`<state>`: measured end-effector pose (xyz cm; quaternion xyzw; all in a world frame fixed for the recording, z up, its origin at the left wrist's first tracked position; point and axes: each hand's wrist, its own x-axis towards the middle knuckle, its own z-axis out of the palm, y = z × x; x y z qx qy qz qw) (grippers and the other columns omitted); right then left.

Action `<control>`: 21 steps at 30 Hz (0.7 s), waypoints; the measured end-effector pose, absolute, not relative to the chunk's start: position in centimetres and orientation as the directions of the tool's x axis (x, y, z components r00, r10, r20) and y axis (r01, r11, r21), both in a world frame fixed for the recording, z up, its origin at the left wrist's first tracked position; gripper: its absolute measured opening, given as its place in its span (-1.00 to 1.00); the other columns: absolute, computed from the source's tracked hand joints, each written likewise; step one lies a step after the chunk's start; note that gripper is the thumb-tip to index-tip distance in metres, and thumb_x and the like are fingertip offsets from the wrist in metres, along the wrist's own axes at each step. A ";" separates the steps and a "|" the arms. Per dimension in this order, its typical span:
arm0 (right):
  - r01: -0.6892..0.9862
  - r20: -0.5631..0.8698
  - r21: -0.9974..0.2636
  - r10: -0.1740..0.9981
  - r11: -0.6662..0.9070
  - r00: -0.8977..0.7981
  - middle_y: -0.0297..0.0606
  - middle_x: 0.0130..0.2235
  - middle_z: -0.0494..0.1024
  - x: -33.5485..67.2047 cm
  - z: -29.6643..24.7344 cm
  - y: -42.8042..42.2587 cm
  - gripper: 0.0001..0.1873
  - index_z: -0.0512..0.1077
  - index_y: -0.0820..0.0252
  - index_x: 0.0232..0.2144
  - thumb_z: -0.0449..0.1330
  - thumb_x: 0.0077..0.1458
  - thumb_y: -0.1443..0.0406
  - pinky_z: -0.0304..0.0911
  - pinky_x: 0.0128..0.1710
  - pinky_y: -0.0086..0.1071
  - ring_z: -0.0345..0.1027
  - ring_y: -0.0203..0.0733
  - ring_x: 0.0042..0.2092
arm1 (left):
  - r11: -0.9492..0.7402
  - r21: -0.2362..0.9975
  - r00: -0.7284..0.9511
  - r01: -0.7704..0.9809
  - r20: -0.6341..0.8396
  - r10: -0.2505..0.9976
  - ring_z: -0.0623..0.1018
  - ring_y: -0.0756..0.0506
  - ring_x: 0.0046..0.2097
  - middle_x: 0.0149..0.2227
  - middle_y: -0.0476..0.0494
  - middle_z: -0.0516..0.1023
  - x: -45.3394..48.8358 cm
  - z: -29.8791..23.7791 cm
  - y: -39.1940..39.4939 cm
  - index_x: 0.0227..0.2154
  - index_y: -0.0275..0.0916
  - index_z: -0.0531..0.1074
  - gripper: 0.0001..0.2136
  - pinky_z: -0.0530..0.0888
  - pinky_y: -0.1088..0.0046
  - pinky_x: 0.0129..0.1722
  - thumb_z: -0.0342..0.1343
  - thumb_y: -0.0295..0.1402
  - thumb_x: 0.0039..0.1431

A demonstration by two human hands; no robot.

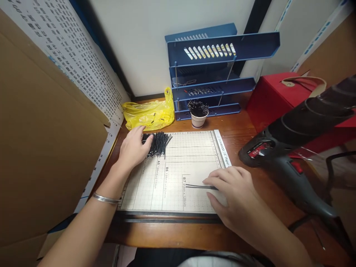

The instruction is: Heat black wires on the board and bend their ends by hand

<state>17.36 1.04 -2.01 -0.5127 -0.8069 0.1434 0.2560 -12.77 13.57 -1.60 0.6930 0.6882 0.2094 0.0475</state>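
A pile of short black wires (158, 144) with silvery tips lies on the gridded paper-trimmer board (194, 148), near its far left. My left hand (135, 146) is curled round the pile's left side, thumb across the wires, with its other fingertips partly hidden. Two thin black wires (196, 186) lie side by side near the B7 mark on the board. Over their right ends rests my right hand (233, 189), its thumb apart from the fingers and nothing visibly gripped.
Behind the board stand a paper cup (198, 121) packed with black wires, a yellow plastic bag (150, 115) and a blue tiered tray rack (205, 66). A heat gun (280, 148) lies at the right, before a red box (278, 96). Cardboard (50, 129) walls the left side.
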 end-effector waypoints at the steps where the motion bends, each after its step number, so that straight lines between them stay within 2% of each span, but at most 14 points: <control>1: 0.758 0.248 -0.495 0.905 0.424 -0.345 -0.31 -0.24 0.62 17.3 -2.1 1.2 -0.79 0.56 0.05 -0.31 0.18 0.15 0.44 0.04 0.02 -0.06 0.39 -0.08 -0.19 | -0.032 0.378 -0.049 0.925 0.202 0.978 0.35 -0.35 0.37 0.36 -0.40 0.35 -13.4 -1.8 14.0 0.28 -0.34 0.32 -0.47 0.26 -0.02 0.37 -0.03 -0.13 0.36; 5: 0.769 0.202 -0.498 0.917 0.400 -0.345 -0.31 -0.33 0.59 16.9 -2.8 1.3 -0.79 0.54 0.09 -0.38 0.18 0.06 0.48 0.02 0.01 -0.05 0.39 -0.07 -0.22 | -0.008 0.452 -0.056 0.892 0.128 0.990 0.32 -0.29 0.40 0.39 -0.36 0.32 -15.3 -2.4 14.9 0.32 -0.34 0.28 -0.45 0.23 0.05 0.41 -0.09 -0.15 0.38; 8: 0.773 0.192 -0.503 0.922 0.388 -0.337 -0.34 -0.37 0.58 16.6 -3.1 1.5 -0.78 0.53 0.10 -0.42 0.18 0.00 0.51 0.02 0.01 -0.04 0.38 -0.09 -0.26 | 0.008 0.477 -0.081 0.879 0.133 0.988 0.28 -0.28 0.43 0.41 -0.35 0.28 -15.8 -2.3 14.3 0.33 -0.32 0.27 -0.46 0.20 0.06 0.43 -0.10 -0.16 0.39; 11: 0.785 0.189 -0.486 0.923 0.385 -0.335 -0.36 -0.40 0.58 16.6 -3.2 2.0 -0.75 0.53 0.08 -0.46 0.17 -0.02 0.53 0.01 0.02 -0.02 0.35 -0.07 -0.26 | 0.019 0.486 -0.117 0.874 0.173 0.978 0.30 -0.32 0.42 0.40 -0.35 0.30 -15.1 -1.9 11.5 0.32 -0.27 0.27 -0.46 0.24 -0.02 0.40 -0.05 -0.13 0.38; 14: 0.794 0.210 -0.442 0.909 0.417 -0.360 -0.34 -0.38 0.59 16.4 -3.1 2.9 -0.72 0.53 0.06 -0.48 0.16 -0.01 0.53 -0.03 0.07 0.03 0.34 -0.04 -0.23 | -0.025 0.483 -0.130 0.875 0.284 0.950 0.35 -0.28 0.37 0.33 -0.27 0.40 -12.6 -1.4 6.9 0.23 -0.20 0.37 -0.56 0.26 0.04 0.39 -0.02 -0.14 0.39; 15: 0.795 0.213 -0.427 0.903 0.431 -0.374 -0.33 -0.37 0.59 16.4 -3.0 3.2 -0.72 0.53 0.07 -0.49 0.15 0.00 0.53 -0.05 0.10 0.06 0.34 -0.03 -0.22 | -0.081 0.467 -0.106 0.881 0.360 0.927 0.44 -0.27 0.29 0.25 -0.25 0.49 -11.4 -1.3 5.3 0.15 -0.19 0.43 -0.62 0.33 0.07 0.34 0.01 -0.16 0.39; 17: 0.790 0.210 -0.418 0.894 0.449 -0.397 -0.32 -0.33 0.59 16.4 -2.8 3.6 -0.73 0.53 0.08 -0.48 0.14 0.03 0.53 -0.08 0.16 0.08 0.35 -0.02 -0.19 | -0.202 0.463 -0.006 0.863 0.410 0.912 0.55 -0.23 0.13 0.05 -0.20 0.61 -8.6 -1.2 2.5 0.04 -0.17 0.48 -0.73 0.46 0.15 0.18 0.08 -0.23 0.38; 21: 0.782 0.278 -0.455 0.903 0.425 -0.329 -0.32 -0.23 0.62 17.2 -2.7 3.6 -0.75 0.55 0.08 -0.30 0.16 0.10 0.50 -0.05 0.18 0.02 0.39 -0.05 -0.13 | -0.346 0.550 0.178 0.760 0.336 0.925 0.54 -0.18 -0.01 -0.06 -0.17 0.62 -3.6 -2.0 -0.3 0.01 -0.16 0.46 -0.80 0.51 0.25 -0.03 0.12 -0.34 0.38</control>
